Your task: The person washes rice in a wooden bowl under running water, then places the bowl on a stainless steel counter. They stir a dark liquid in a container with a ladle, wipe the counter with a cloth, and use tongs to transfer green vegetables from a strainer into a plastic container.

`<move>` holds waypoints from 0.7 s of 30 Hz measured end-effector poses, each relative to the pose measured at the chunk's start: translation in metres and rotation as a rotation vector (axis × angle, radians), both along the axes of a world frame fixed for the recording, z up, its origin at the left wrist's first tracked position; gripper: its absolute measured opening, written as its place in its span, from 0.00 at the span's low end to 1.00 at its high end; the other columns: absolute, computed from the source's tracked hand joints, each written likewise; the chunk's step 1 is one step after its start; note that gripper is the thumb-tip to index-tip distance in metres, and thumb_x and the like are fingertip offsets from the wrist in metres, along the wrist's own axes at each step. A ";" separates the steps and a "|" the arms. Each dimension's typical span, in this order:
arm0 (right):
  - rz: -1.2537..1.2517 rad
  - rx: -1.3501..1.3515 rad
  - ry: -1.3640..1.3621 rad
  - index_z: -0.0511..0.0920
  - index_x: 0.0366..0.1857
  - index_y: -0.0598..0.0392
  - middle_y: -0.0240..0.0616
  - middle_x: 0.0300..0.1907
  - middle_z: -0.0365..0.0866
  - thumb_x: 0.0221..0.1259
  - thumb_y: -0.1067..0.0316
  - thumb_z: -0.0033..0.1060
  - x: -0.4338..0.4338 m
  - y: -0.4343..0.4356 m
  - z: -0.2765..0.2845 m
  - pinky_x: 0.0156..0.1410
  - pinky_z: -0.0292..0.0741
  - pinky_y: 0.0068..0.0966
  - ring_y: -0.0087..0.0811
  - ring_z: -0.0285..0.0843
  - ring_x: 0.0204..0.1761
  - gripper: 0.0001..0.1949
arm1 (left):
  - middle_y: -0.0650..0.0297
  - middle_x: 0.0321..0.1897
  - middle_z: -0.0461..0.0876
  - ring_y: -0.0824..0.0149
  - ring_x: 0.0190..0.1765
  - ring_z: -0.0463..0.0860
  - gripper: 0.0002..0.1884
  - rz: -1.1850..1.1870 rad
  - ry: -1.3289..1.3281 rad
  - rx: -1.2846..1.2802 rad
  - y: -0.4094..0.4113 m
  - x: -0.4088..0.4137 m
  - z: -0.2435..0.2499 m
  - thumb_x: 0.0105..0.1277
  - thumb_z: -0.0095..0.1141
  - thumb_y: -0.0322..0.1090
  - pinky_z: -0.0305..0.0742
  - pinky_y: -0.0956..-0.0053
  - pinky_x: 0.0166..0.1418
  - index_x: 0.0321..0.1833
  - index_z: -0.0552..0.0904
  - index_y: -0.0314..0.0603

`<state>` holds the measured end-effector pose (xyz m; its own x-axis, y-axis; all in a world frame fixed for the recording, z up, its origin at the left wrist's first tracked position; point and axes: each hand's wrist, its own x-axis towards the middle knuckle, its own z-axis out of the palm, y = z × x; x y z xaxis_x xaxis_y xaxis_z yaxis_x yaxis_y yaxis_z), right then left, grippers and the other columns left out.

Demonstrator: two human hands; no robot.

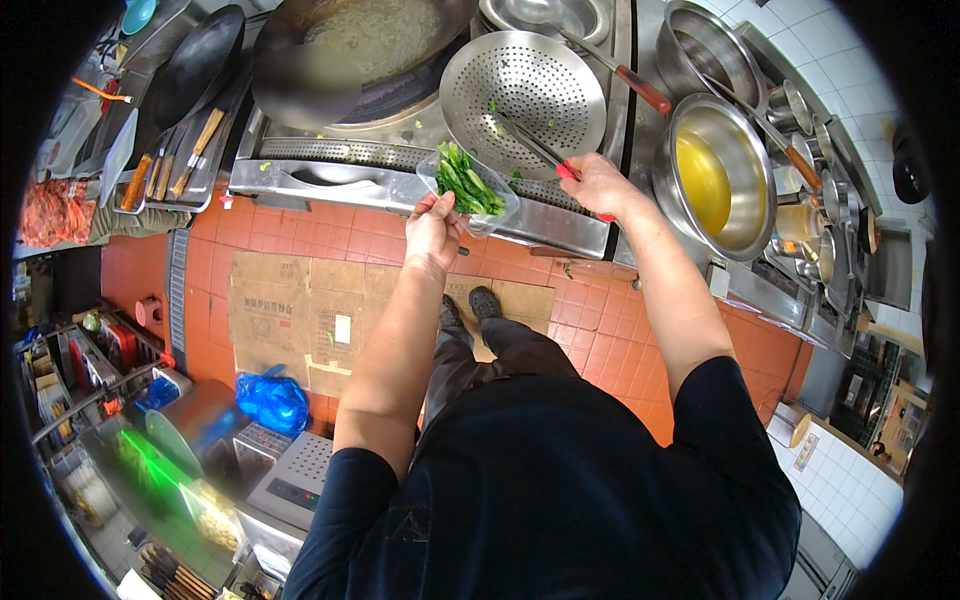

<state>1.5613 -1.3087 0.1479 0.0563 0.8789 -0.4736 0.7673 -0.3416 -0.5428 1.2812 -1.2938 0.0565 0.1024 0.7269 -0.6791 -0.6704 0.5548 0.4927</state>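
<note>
In my left hand (436, 227) is a clear plastic container (501, 223), held by its near left side. Cooked leafy greens (466, 182) fill it. My right hand (598, 186) grips metal tongs (534, 146) with red on the handle. Their tips reach down into a large perforated steel strainer (525, 97), where only a few green scraps lie. The strainer rests at the front of the stove, just beyond the container. Left of it is a big wok (375, 105) with cloudy liquid, partly blurred in the picture.
A steel bowl of yellow oil (705, 180) stands right of my right forearm. A ladle with a wooden handle (637, 86) crosses behind the strainer. Brushes and wooden-handled tools lie in a metal tray (176, 191) at left. Flattened cardboard (277, 322) covers the floor near my feet.
</note>
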 end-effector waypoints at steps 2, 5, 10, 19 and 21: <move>0.013 0.004 -0.028 0.83 0.45 0.63 0.51 0.36 0.85 0.66 0.63 0.64 0.001 -0.002 0.004 0.52 0.76 0.38 0.43 0.82 0.41 0.13 | 0.70 0.28 0.77 0.73 0.28 0.73 0.09 -0.005 -0.018 0.014 -0.001 -0.002 -0.004 0.70 0.64 0.23 0.84 0.59 0.48 0.42 0.77 0.47; 0.039 -0.064 0.045 0.83 0.45 0.62 0.44 0.30 0.82 0.67 0.65 0.64 0.008 -0.015 0.033 0.45 0.77 0.35 0.34 0.80 0.34 0.12 | 0.71 0.27 0.76 0.73 0.27 0.72 0.09 0.000 -0.052 0.038 -0.003 -0.004 -0.011 0.70 0.64 0.23 0.84 0.59 0.46 0.41 0.78 0.47; -0.034 -0.149 0.315 0.83 0.46 0.62 0.29 0.25 0.76 0.67 0.67 0.64 0.027 -0.062 0.074 0.33 0.71 0.26 0.20 0.70 0.25 0.11 | 0.70 0.28 0.76 0.73 0.27 0.73 0.09 0.019 -0.011 -0.009 -0.010 0.005 -0.003 0.69 0.65 0.23 0.84 0.59 0.45 0.42 0.78 0.46; -0.002 -0.172 0.140 0.83 0.49 0.60 0.33 0.25 0.77 0.68 0.66 0.62 0.025 -0.077 0.090 0.35 0.73 0.29 0.24 0.74 0.27 0.12 | 0.69 0.31 0.76 0.73 0.29 0.73 0.10 0.042 -0.048 -0.022 -0.016 0.019 -0.001 0.71 0.63 0.23 0.84 0.58 0.48 0.47 0.76 0.45; 0.027 -0.205 0.016 0.83 0.48 0.61 0.37 0.25 0.78 0.67 0.66 0.61 0.027 -0.069 0.087 0.38 0.75 0.32 0.28 0.78 0.29 0.12 | 0.69 0.31 0.76 0.73 0.28 0.72 0.11 0.046 -0.052 -0.030 -0.016 0.020 -0.009 0.71 0.63 0.22 0.83 0.58 0.50 0.49 0.76 0.45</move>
<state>1.5881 -1.3781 0.2353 0.0249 0.7651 -0.6434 0.7694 -0.4256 -0.4763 1.3012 -1.3096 0.0476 0.1047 0.7110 -0.6954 -0.7198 0.5367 0.4404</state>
